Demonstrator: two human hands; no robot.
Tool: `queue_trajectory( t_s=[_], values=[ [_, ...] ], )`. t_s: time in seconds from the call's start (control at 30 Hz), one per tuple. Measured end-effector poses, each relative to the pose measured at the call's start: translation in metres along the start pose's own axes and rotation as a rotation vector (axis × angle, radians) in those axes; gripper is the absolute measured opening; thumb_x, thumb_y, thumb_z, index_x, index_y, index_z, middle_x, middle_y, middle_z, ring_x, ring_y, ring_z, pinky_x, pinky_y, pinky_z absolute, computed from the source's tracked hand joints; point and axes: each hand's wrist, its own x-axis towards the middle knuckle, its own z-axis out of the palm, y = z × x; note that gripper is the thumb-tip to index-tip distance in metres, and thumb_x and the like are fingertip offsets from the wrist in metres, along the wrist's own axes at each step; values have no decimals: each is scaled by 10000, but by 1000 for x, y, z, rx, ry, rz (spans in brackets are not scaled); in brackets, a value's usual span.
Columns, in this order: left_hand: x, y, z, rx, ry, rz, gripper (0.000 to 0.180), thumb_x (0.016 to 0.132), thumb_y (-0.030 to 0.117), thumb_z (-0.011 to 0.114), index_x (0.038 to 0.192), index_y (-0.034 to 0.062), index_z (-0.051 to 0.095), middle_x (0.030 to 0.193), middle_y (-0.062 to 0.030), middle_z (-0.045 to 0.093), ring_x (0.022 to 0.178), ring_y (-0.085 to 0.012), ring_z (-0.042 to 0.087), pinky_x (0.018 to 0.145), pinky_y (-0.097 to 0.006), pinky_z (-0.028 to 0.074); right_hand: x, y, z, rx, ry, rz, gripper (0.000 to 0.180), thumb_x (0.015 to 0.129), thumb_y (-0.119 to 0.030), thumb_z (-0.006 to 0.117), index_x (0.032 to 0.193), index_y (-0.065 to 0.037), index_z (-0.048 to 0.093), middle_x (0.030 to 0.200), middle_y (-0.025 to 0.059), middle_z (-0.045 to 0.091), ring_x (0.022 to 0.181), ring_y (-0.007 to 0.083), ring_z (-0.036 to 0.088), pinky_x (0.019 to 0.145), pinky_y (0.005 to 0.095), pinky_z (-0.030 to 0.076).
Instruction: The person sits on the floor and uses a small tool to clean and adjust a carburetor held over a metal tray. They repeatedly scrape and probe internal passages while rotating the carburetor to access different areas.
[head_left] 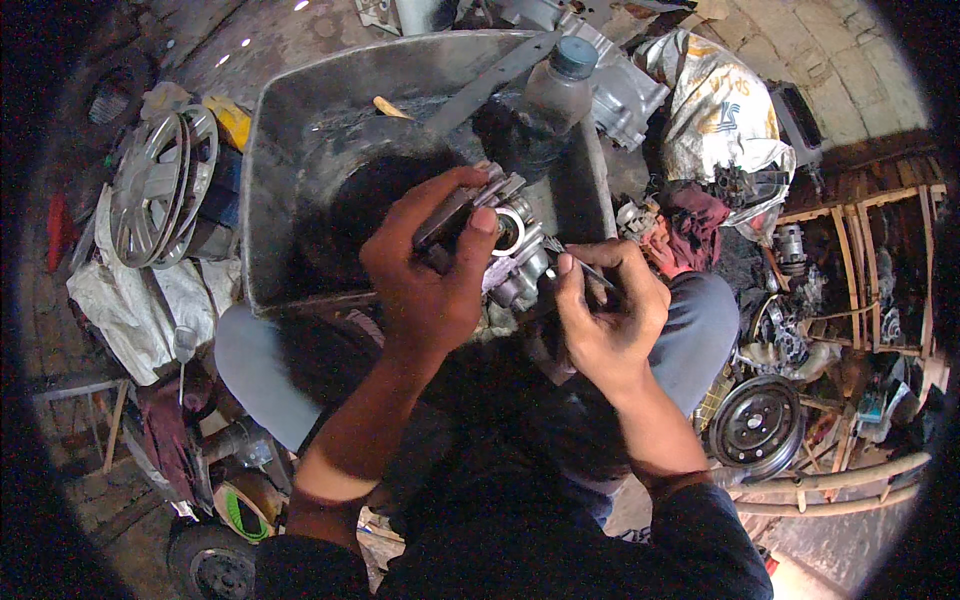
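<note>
My left hand (435, 260) is wrapped around a grey metal engine part (527, 265) that looks like a carburetor, thumb near a bright ring around its round opening. The part is held up over the near edge of a grey plastic basin (290, 90). On its right side, my right hand (620, 310) pinches a thin dark tool (598, 276) between thumb and fingers, its tip against or very close to the part. What kind of tool it is, I cannot tell. Inside the basin stands a plastic bottle (555, 95) with a blue-grey cap and dark liquid.
A flat dark blade-like bar (490, 85) leans across the basin, near a small yellowish piece (390, 107). Spoked wheels (165, 190) lie to the left. A white sack (705, 110), metal castings (620, 95) and a black wheel rim (757, 425) are on the right.
</note>
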Motion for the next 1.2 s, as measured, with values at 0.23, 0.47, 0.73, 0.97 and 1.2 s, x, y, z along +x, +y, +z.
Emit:
queue_trajectory(
  t_s=[0.23, 0.47, 0.73, 0.97, 1.2],
  values=[
    [7, 0, -10, -110, -139, -17, 451, 879, 161, 733, 1299, 12, 670, 1113, -171, 738, 1011, -229, 710, 905, -351, 533, -2, 0, 0, -21, -11, 5, 103, 829, 19, 762, 873, 5, 669, 679, 89, 652, 542, 146, 596, 521, 292, 472],
    [15, -5, -17, -133, -279, -11, 405, 851, 169, 754, 1214, 5, 680, 1080, -145, 713, 950, -210, 685, 865, -340, 528, -3, 1, 1, 4, -28, 69, 76, 862, 15, 740, 879, 13, 667, 696, 63, 650, 576, 101, 565, 546, 262, 448],
    [11, -6, -15, -73, -222, 27, 365, 828, 196, 746, 1119, 7, 635, 1012, -146, 657, 897, -260, 641, 817, -371, 508, 0, -4, 4, 60, -51, 177, 49, 904, -3, 707, 905, 19, 664, 753, 43, 656, 696, 84, 572, 645, 254, 451],
    [10, -9, -15, -76, -196, 89, 366, 818, 190, 732, 1104, -14, 630, 1060, -181, 666, 944, -300, 657, 866, -392, 513, -4, -2, 7, -75, -12, 0, 129, 839, 44, 741, 947, 26, 673, 762, 142, 685, 610, 192, 658, 577, 316, 515],
    [11, -15, -14, -78, -154, 213, 339, 832, 192, 709, 1086, -25, 654, 1093, -206, 697, 949, -306, 689, 883, -380, 526, -5, -6, 1, -166, -132, -184, 110, 840, 27, 759, 926, 33, 691, 777, 101, 710, 650, 124, 657, 595, 272, 502]
  ],
)
